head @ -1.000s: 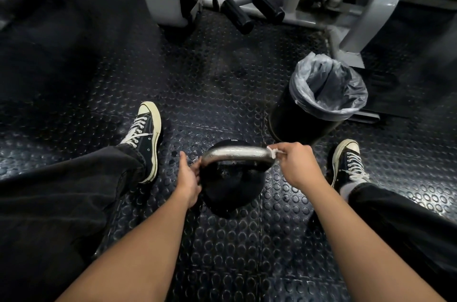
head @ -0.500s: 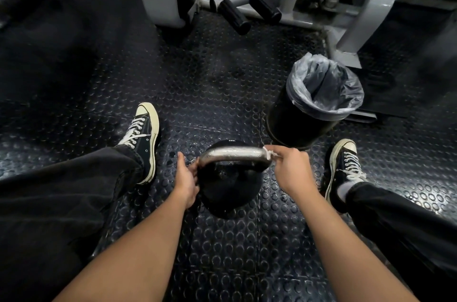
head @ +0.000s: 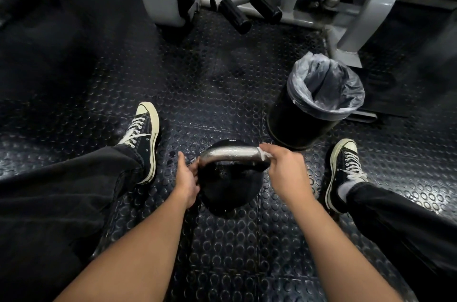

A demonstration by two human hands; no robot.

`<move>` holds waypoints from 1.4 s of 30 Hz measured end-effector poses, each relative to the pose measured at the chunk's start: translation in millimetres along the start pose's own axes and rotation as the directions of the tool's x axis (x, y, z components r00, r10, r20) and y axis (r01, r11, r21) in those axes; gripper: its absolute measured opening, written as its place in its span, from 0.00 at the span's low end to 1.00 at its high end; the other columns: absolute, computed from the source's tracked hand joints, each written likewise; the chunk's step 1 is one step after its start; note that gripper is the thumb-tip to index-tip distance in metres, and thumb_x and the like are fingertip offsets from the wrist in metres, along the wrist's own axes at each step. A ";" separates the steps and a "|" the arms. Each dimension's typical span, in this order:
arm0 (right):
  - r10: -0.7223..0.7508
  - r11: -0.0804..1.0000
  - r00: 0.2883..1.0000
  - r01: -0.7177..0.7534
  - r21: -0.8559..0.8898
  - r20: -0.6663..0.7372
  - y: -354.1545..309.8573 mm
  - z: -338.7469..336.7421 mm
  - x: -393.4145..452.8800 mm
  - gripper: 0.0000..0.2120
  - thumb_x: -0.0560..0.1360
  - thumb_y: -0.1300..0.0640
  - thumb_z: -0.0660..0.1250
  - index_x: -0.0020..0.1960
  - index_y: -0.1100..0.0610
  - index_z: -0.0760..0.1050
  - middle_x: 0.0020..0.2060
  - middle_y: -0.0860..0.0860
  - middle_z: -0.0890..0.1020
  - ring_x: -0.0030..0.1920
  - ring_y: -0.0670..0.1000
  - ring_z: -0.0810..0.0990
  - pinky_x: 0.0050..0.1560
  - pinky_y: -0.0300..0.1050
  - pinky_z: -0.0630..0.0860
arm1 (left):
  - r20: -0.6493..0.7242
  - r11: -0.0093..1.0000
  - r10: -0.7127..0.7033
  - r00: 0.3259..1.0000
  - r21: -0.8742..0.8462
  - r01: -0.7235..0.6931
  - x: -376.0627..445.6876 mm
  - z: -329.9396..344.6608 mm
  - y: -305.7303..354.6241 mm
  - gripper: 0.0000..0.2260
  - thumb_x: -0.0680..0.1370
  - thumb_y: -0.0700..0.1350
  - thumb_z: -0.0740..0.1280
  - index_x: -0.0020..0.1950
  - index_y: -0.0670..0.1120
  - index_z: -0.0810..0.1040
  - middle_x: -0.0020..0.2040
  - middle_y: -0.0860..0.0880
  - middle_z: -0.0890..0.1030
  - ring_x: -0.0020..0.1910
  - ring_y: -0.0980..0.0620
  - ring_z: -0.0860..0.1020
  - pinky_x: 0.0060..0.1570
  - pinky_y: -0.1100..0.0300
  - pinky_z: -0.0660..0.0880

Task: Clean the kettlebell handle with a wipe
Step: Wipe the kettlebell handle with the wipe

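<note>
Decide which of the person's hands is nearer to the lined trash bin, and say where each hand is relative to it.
Right. The right hand, pinching the wipe at the handle's right end, sits just below the trash bin. The left hand steadies the kettlebell on its far side, farther away.

Studded floor [head: 222, 74] bears kettlebell [head: 228, 190], bin [head: 296, 126].
</note>
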State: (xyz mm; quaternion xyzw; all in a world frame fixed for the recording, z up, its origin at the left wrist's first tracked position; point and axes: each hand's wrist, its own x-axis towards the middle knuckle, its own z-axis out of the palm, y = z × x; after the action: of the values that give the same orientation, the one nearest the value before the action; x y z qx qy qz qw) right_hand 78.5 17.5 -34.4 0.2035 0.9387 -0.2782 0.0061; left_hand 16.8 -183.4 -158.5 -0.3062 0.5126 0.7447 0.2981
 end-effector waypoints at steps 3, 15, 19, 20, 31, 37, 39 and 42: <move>0.076 0.997 0.995 -0.074 0.038 -0.068 11.9 7.5 -6.9 0.25 0.78 0.69 0.59 0.67 0.49 0.80 0.53 0.55 0.86 0.42 0.53 0.82 0.52 0.45 0.80 | -0.002 1.000 0.005 1.000 0.000 -0.005 -2.1 1.6 0.7 0.39 0.79 0.70 0.43 0.70 0.44 0.75 0.65 0.42 0.78 0.63 0.47 0.73 0.64 0.48 0.67; 0.002 1.000 0.958 0.005 0.026 -0.287 20.5 33.7 -22.1 0.21 0.74 0.74 0.65 0.63 0.60 0.81 0.57 0.58 0.85 0.53 0.58 0.86 0.63 0.36 0.66 | -0.011 1.000 0.016 1.000 0.013 -0.016 0.2 0.4 -1.4 0.38 0.79 0.70 0.43 0.70 0.44 0.75 0.66 0.41 0.78 0.68 0.44 0.72 0.71 0.44 0.65; 0.054 0.998 0.963 -0.046 0.039 -0.263 22.9 32.7 -9.1 0.21 0.76 0.72 0.63 0.64 0.57 0.82 0.57 0.56 0.85 0.54 0.58 0.84 0.59 0.37 0.71 | -0.009 1.000 0.017 1.000 0.012 -0.017 0.7 -0.5 -1.5 0.38 0.79 0.71 0.43 0.71 0.45 0.75 0.66 0.41 0.78 0.69 0.44 0.72 0.71 0.45 0.65; 0.011 0.999 0.959 -0.001 0.034 -0.282 19.1 32.7 -7.5 0.21 0.75 0.73 0.63 0.63 0.58 0.82 0.58 0.56 0.85 0.55 0.58 0.84 0.61 0.39 0.73 | -0.012 1.000 0.011 1.000 0.009 -0.011 1.4 -0.4 -1.4 0.39 0.79 0.71 0.43 0.71 0.45 0.75 0.66 0.41 0.78 0.68 0.44 0.72 0.70 0.46 0.66; -0.061 0.997 0.917 0.076 0.023 -0.395 28.6 43.5 -8.4 0.16 0.72 0.74 0.68 0.57 0.64 0.84 0.50 0.57 0.85 0.51 0.58 0.83 0.59 0.35 0.70 | -0.005 1.000 0.011 1.000 0.005 -0.011 4.5 -1.8 -3.6 0.39 0.79 0.70 0.43 0.70 0.45 0.75 0.64 0.42 0.79 0.62 0.46 0.75 0.61 0.50 0.70; -0.108 0.991 0.903 0.130 0.024 -0.415 21.1 52.8 -20.0 0.16 0.71 0.75 0.68 0.57 0.65 0.83 0.49 0.55 0.82 0.52 0.55 0.79 0.59 0.30 0.67 | 0.000 1.000 0.002 1.000 -0.001 -0.002 3.2 -1.7 -2.0 0.39 0.79 0.70 0.43 0.71 0.45 0.75 0.62 0.42 0.80 0.58 0.47 0.77 0.58 0.51 0.71; -0.021 0.995 0.902 0.063 0.083 -0.431 27.1 55.2 -21.8 0.16 0.72 0.75 0.68 0.57 0.65 0.83 0.49 0.55 0.83 0.52 0.57 0.80 0.60 0.26 0.63 | -0.007 1.000 0.005 1.000 -0.004 -0.005 2.9 -1.5 -2.6 0.38 0.80 0.70 0.43 0.70 0.45 0.76 0.59 0.43 0.81 0.56 0.48 0.77 0.58 0.51 0.70; 0.004 0.994 0.889 0.045 0.095 -0.459 32.0 51.7 -12.5 0.14 0.73 0.74 0.68 0.55 0.65 0.83 0.47 0.56 0.83 0.50 0.58 0.81 0.58 0.25 0.62 | -0.003 1.000 0.006 1.000 0.006 -0.006 3.4 -2.2 -3.2 0.39 0.79 0.70 0.43 0.71 0.45 0.75 0.64 0.42 0.80 0.63 0.46 0.76 0.62 0.49 0.69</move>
State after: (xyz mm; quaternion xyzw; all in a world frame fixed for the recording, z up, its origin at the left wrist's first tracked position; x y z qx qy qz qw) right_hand 97.1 10.1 -93.2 0.2534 0.9001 -0.2705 -0.2288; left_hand 17.4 -184.1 -163.5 -0.3047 0.5162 0.7438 0.2959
